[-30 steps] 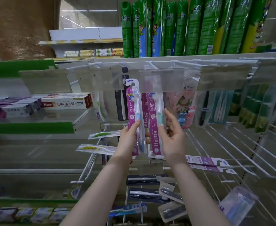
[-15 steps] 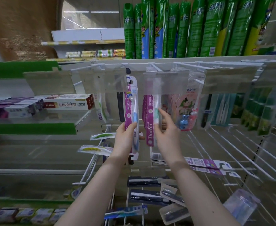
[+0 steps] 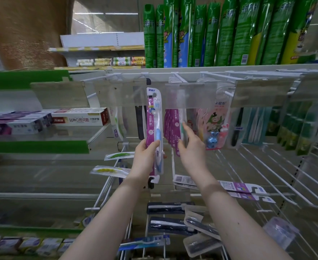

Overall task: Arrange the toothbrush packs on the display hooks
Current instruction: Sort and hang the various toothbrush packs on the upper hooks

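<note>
Your left hand [image 3: 145, 156] has its fingers curled round the lower half of a purple-backed blister pack with a blue-and-white toothbrush [image 3: 153, 121], held upright with its top against the clear plastic label strip [image 3: 191, 95]. Your right hand [image 3: 192, 147], fingers nearly straight, touches the row of purple toothbrush packs [image 3: 173, 128] hanging from a white wire hook [image 3: 179, 78] just beside it.

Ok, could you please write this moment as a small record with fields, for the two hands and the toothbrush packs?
left hand: grips held purple pack upright, its top in front of the clear price strip
right hand: fingers straight, touching the hanging purple packs
hanging purple packs: row behind the strip
right neighbour: cartoon pack, hanging
below: flat purple packs, lying horizontal
</note>
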Demonstrator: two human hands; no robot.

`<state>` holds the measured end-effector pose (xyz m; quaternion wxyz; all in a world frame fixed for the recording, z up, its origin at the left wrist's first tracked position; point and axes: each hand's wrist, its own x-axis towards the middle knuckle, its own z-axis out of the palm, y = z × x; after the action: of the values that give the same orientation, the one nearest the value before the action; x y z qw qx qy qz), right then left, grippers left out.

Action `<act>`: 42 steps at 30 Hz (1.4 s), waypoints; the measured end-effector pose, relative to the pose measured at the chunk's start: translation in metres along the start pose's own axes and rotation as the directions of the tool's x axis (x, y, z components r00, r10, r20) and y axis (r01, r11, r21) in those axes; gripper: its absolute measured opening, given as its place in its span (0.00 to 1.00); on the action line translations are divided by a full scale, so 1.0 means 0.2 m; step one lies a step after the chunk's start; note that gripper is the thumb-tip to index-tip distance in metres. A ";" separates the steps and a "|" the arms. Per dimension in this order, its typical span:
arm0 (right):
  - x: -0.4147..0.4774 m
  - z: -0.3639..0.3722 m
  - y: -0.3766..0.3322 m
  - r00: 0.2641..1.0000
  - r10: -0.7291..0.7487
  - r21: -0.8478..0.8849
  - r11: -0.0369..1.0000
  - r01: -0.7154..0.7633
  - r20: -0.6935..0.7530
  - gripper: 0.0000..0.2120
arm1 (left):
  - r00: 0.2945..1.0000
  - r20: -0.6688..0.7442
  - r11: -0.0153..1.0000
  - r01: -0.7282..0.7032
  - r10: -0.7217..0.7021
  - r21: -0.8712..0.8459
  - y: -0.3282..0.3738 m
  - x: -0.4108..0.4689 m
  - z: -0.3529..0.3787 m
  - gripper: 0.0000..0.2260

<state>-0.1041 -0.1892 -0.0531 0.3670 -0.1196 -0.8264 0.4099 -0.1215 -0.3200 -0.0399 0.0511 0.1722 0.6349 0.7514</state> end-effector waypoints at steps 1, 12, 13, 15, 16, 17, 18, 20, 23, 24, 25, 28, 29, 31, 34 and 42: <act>-0.01 0.00 0.00 1.000 0.005 0.005 1.000 -0.005 0.013 0.27 | 1.000 0.003 1.000 0.003 -0.003 0.002 0.00 0.00 0.00 0.06; -0.13 -0.05 -0.14 0.993 0.002 0.301 0.953 -0.037 0.115 0.18 | 0.999 0.034 1.000 0.019 -0.018 -0.013 -0.03 -0.04 0.06 0.09; -0.13 -0.05 -0.14 0.994 0.004 0.310 0.950 -0.039 0.112 0.18 | 0.999 0.035 1.000 0.025 -0.025 -0.013 -0.03 -0.04 0.06 0.08; -0.14 -0.05 -0.15 0.994 0.012 0.316 0.948 -0.047 0.113 0.19 | 0.998 0.043 0.999 0.035 -0.034 -0.017 -0.04 -0.06 0.06 0.07; -0.14 -0.05 -0.15 0.993 0.017 0.317 0.947 -0.054 0.119 0.20 | 0.998 0.049 0.999 0.038 -0.037 -0.018 -0.04 -0.06 0.06 0.07; -0.15 -0.05 -0.16 0.992 0.020 0.317 0.947 -0.058 0.124 0.21 | 0.998 0.055 0.999 0.041 -0.040 -0.018 -0.04 -0.07 0.06 0.07; -0.15 -0.06 -0.16 0.992 0.022 0.318 0.946 -0.062 0.128 0.21 | 0.997 0.056 0.999 0.046 -0.045 -0.015 -0.04 -0.07 0.05 0.08; -0.16 -0.06 -0.16 0.991 0.030 0.321 0.944 -0.071 0.132 0.22 | 0.997 0.053 0.999 0.049 -0.049 0.005 -0.05 -0.08 0.05 0.08; -0.18 -0.07 -0.15 0.991 0.046 0.328 0.941 -0.086 0.127 0.22 | 0.998 0.060 0.997 0.023 -0.027 0.071 -0.05 -0.08 0.05 0.09; -0.18 -0.08 -0.15 0.992 0.043 0.322 0.943 -0.081 0.121 0.22 | 0.997 0.070 0.995 0.011 -0.017 0.097 -0.05 -0.09 0.05 0.08; -0.19 -0.08 -0.14 0.993 0.036 0.309 0.949 -0.070 0.115 0.21 | 0.997 0.082 0.993 -0.001 -0.009 0.120 -0.05 -0.09 0.05 0.08; -0.20 -0.10 -0.13 0.994 0.020 0.286 0.957 -0.050 0.104 0.14 | 0.992 0.124 0.989 -0.021 0.002 0.150 -0.06 -0.10 0.05 0.08; -0.21 -0.11 -0.12 0.994 0.021 0.290 0.956 -0.051 0.106 0.11 | 0.991 0.133 0.987 -0.020 -0.002 0.160 -0.06 -0.10 0.05 0.08; -0.22 -0.12 -0.11 0.994 0.032 0.306 0.950 -0.063 0.107 0.08 | 0.988 0.155 0.980 -0.015 -0.016 0.197 -0.06 -0.10 0.06 0.07; -0.23 -0.16 -0.09 0.994 0.066 0.341 0.935 -0.093 0.090 0.05 | 0.975 0.220 0.963 -0.019 -0.042 0.270 -0.07 -0.10 0.07 0.07; -0.17 -0.24 -0.08 0.995 0.092 0.295 0.953 -0.074 -0.046 0.10 | 0.987 0.148 0.984 0.041 -0.068 0.174 -0.03 -0.07 0.11 0.04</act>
<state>-0.0456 -0.1877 -0.0396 0.3874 -0.1107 -0.7395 0.5392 -0.1021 -0.3015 -0.0456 0.1054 0.2156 0.6954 0.6774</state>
